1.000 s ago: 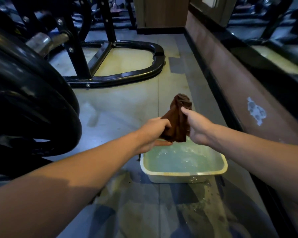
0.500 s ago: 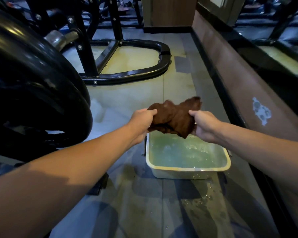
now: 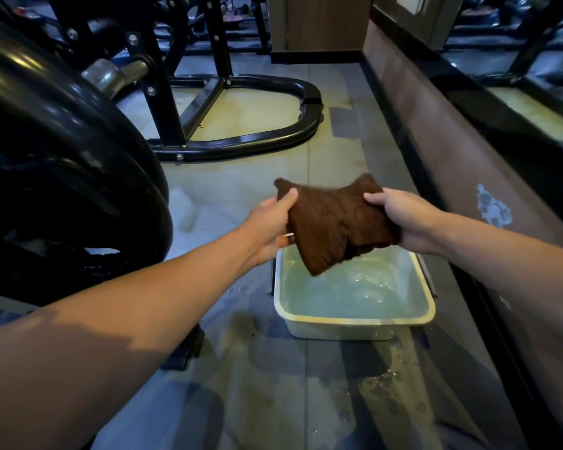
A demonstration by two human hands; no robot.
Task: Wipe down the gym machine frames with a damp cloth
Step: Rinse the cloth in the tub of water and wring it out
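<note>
The left of the view is filled by large black weight plates (image 3: 62,164), stacked close together and cut off by the frame edge. Behind them a black machine frame (image 3: 241,138) is seen standing on the tiled floor (image 3: 241,401), its curved base tube closing a rounded loop from which upright posts rise. A brown wall ledge (image 3: 452,151) is run along the right side, topped by a dark mirrored surface.

Near the ledge, a pale rectangular basin (image 3: 355,321) is set on the floor, filled with cloudy greenish water. Wet spots and droplets are scattered on the tiles just in front of it and to its right.

Above the far half of the basin, a dark brown cloth (image 3: 335,225) is held spread between both hands, clear of the water. Its upper left corner is pinched by the left hand (image 3: 270,222), the thumb laid over the top edge and the fingers curled beneath. Its upper right edge is gripped by the right hand (image 3: 400,216), the thumb pressed on the near face and the fingers wrapped behind. The cloth is stretched between the two grips, while its lower part is left hanging in a loose point over the basin's left half, just above the water surface.
</note>
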